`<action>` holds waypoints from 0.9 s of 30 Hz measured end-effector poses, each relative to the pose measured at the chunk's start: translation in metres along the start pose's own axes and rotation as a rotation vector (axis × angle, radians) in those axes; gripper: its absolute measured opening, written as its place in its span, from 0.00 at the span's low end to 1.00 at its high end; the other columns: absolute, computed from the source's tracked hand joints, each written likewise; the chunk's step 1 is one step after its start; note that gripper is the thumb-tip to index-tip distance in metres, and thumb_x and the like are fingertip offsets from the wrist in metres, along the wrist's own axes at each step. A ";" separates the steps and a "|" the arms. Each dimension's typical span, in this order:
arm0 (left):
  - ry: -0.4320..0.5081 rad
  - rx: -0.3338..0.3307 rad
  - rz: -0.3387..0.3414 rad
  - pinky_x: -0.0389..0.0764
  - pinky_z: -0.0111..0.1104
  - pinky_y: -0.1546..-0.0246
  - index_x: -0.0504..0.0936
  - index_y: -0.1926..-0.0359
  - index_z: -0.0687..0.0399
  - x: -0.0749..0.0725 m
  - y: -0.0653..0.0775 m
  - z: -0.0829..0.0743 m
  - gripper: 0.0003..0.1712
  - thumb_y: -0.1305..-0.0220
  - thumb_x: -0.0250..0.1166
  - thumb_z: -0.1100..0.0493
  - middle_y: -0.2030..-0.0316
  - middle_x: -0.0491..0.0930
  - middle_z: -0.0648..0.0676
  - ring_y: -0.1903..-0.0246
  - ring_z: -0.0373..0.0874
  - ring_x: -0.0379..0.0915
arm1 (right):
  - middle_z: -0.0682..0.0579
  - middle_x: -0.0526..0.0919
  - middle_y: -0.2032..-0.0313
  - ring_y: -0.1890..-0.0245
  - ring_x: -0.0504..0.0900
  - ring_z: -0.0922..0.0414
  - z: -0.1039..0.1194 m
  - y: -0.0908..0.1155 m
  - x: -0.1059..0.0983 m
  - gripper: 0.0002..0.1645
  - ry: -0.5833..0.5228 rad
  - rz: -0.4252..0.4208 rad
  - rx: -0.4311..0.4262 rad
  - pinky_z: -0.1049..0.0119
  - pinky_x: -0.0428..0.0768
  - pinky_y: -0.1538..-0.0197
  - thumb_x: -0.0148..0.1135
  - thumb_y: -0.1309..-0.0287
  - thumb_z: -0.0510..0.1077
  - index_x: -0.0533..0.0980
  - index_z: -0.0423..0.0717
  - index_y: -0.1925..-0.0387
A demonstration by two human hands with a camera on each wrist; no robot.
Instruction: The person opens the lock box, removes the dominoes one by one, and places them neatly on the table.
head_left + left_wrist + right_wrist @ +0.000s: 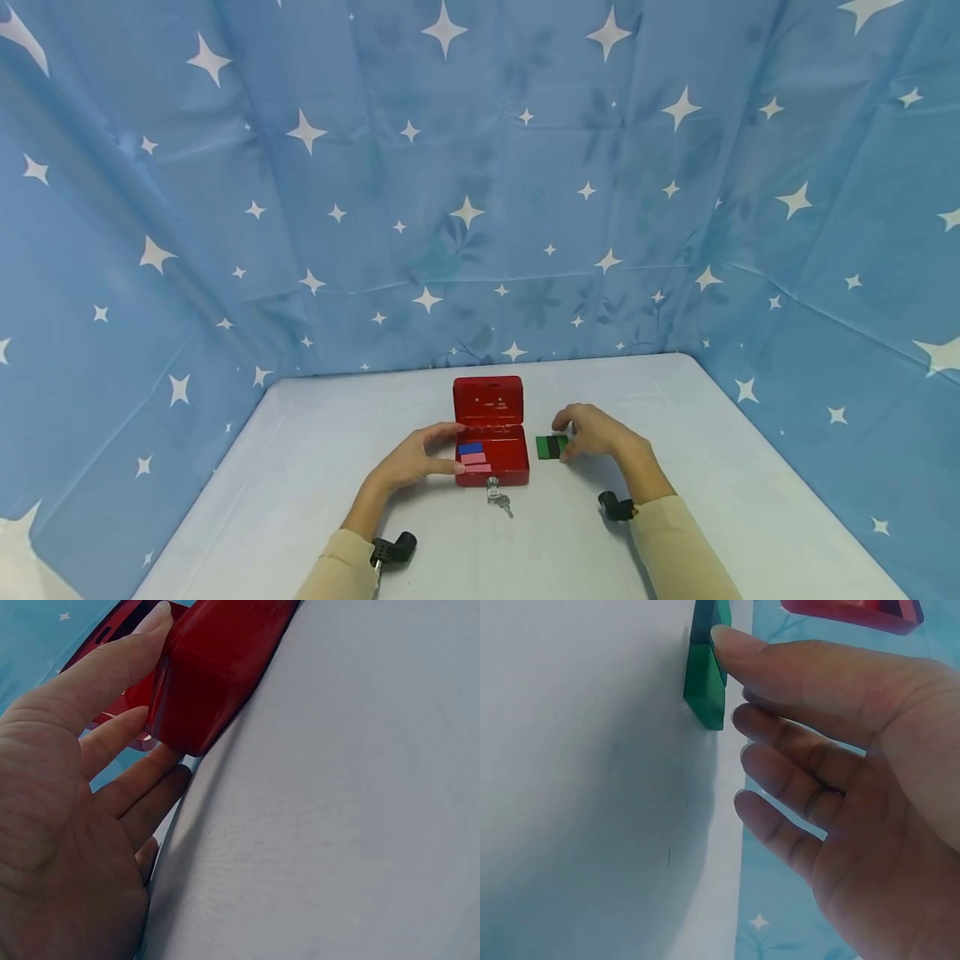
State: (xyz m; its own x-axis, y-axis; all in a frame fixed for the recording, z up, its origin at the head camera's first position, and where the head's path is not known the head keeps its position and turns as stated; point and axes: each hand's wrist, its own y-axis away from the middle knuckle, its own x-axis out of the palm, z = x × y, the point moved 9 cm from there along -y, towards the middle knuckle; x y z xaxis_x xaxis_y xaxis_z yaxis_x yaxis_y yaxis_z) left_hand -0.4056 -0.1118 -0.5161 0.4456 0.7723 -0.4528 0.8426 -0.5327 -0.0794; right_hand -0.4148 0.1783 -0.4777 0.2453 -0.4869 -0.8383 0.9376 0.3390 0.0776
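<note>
A red metal cash box (514, 478) stands with its lid raised. Inside, along the left, lie a blue block (471, 448) and two pink blocks (473, 458). My left hand (411, 458) rests against the box's left side, thumb near the front corner and forefinger near the back one; in the left wrist view the thumb tip is at the rim. To the right of the box lie green blocks (542, 448) with a black block (553, 447) between them. My right hand (596, 432) arches over their right end, thumb at the near side, forefinger beyond, the fingers spread.
A lock with keys (504, 502) hangs at the box's front, the keys resting on the white table (330, 450). Blue star-patterned curtains (480, 167) enclose the table's back and sides. Black wrist cameras (393, 548) are strapped to both wrists.
</note>
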 end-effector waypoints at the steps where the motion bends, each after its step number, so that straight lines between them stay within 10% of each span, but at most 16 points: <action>1: -0.001 -0.001 -0.001 0.66 0.57 0.25 0.75 0.29 0.43 0.000 0.000 0.000 0.40 0.42 0.78 0.49 0.29 0.74 0.50 0.27 0.53 0.65 | 0.51 0.86 0.52 0.54 0.80 0.51 0.001 0.000 0.000 0.27 -0.002 0.000 0.000 0.52 0.85 0.48 0.84 0.56 0.36 0.84 0.44 0.50; 27: -0.002 -0.010 -0.007 0.66 0.59 0.26 0.75 0.29 0.43 0.000 0.000 0.003 0.41 0.43 0.79 0.49 0.29 0.74 0.50 0.27 0.54 0.65 | 0.50 0.87 0.52 0.52 0.82 0.47 0.058 0.004 -0.022 0.23 0.049 -0.136 -0.128 0.59 0.86 0.53 0.80 0.47 0.38 0.84 0.47 0.48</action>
State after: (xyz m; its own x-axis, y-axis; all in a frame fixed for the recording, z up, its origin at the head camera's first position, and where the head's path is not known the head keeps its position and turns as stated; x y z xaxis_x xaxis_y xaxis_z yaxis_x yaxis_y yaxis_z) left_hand -0.4069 -0.1129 -0.5191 0.4392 0.7754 -0.4538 0.8487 -0.5238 -0.0736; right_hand -0.4024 0.1436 -0.4282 0.1033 -0.4968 -0.8617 0.9217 0.3734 -0.1048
